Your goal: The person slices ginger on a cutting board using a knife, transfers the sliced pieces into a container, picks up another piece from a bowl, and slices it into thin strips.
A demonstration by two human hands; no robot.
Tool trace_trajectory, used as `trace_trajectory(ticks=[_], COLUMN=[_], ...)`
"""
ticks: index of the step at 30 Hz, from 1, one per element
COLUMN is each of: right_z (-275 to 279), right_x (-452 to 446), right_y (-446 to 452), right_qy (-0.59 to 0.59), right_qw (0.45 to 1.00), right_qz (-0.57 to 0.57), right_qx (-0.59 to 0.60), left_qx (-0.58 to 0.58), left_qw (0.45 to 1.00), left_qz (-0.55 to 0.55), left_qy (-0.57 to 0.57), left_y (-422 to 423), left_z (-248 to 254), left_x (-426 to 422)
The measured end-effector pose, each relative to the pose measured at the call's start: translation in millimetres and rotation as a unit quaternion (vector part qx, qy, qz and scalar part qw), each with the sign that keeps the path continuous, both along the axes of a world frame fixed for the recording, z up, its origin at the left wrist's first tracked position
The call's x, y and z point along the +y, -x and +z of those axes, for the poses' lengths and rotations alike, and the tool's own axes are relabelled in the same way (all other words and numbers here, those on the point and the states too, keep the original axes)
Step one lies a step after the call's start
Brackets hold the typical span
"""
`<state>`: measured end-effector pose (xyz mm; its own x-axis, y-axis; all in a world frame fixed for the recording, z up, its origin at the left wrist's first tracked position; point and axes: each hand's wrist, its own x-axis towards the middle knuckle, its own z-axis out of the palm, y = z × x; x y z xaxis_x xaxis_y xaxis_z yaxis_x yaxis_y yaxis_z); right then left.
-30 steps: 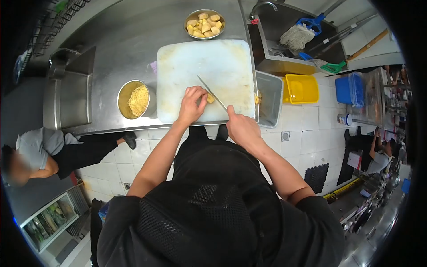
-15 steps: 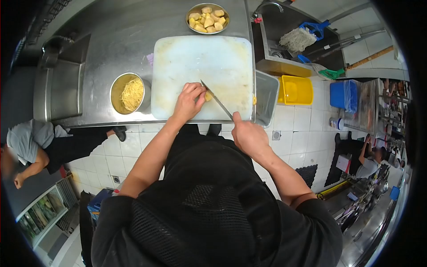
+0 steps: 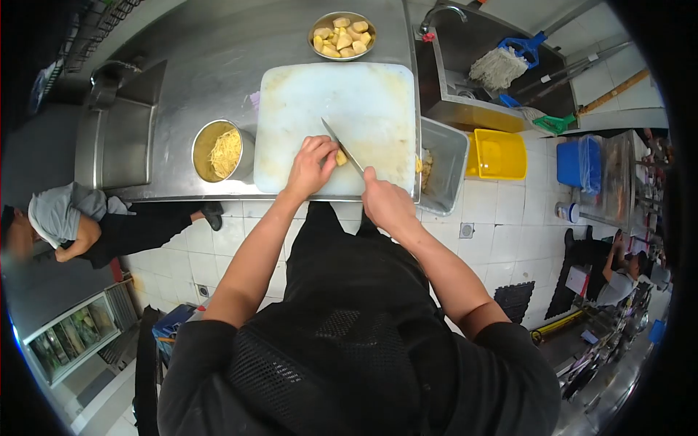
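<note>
A white cutting board (image 3: pixel 291 94) lies on the steel counter in front of me. On its lower middle, my left hand (image 3: pixel 311 164) holds down a small yellow piece of ginger (image 3: pixel 341 158) with bent fingers. My right hand (image 3: pixel 387 202) is wrapped round the handle of a knife (image 3: pixel 343 146). The blade slants up and left, close beside the piece. Thin yellow shreds (image 3: pixel 225 152) fill part of a steel pot (image 3: pixel 249 152) left of the board. Beyond the board, peeled yellow chunks (image 3: pixel 344 40) sit in a steel bowl (image 3: pixel 314 51).
A grey bin (image 3: pixel 452 171) with scraps stands right of the counter, a yellow tub (image 3: pixel 502 154) beside it. A sink with a mop (image 3: pixel 498 67) is at the upper right. One person (image 3: pixel 73 218) is at the left, another (image 3: pixel 618 272) far right.
My right hand and the knife have moved slightly left and up, the blade now steeper beside the piece. My left hand keeps its hold. The whole view has shifted a little.
</note>
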<state>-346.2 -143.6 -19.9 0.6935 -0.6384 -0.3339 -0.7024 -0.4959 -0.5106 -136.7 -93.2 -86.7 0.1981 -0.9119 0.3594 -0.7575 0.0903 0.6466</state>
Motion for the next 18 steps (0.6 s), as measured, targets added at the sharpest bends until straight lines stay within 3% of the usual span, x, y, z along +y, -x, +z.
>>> trace_trajectory(ticks=[4, 6, 13, 18], right_z=[40.8, 59.2, 5.8, 39.8], right_x=[2.9, 2.8, 3.6, 2.4], right_y=[17.8, 21.7, -3.3, 7.5], right_qy=[-0.011, -0.056, -0.004, -0.029], right_qw=[1.000, 0.994, 0.999, 0.997], right_qz=[0.008, 0.019, -0.006, 0.009], right_qx=[0.027, 0.097, 0.032, 0.068], left_qx=[0.007, 0.014, 0.018, 0.016], left_qw=[1.000, 1.000, 1.000, 1.000], left_qz=[-0.011, -0.004, -0.011, -0.006], left_qy=[-0.019, -0.014, -0.007, 0.007], left_y=[-2.1, -1.3, -2.5, -2.1], left_z=[1.8, 0.4, -3.1, -4.8], left_x=[1.0, 0.8, 0.9, -0.1])
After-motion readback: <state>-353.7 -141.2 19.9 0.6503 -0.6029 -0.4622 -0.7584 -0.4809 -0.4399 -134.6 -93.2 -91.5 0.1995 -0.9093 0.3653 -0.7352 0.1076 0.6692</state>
